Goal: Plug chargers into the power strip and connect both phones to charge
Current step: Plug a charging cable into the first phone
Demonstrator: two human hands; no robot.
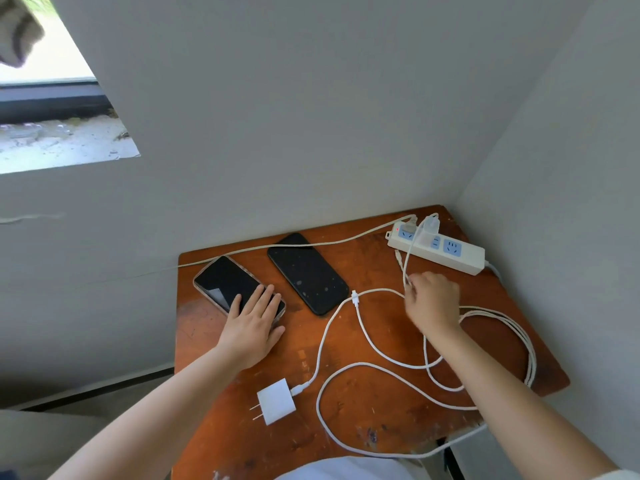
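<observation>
A white power strip (460, 256) lies at the table's far right corner, with one white charger (430, 227) plugged into it. My right hand (433, 301) pinches that charger's white cable (408, 268) just in front of the strip. A second white charger (276, 400) lies unplugged near the front edge, its cable (322, 344) looping across the table. Two dark phones lie screen up: the left phone (225, 280) under the fingers of my left hand (252, 327), which rests flat on its near end, and the right phone (306, 271) untouched beside it.
The small brown wooden table (346, 427) stands in a corner between two white walls. Loose cable coils (519, 341) pile at the right edge. Another thin cord (311, 243) runs from the strip leftward off the table. A window sits at upper left.
</observation>
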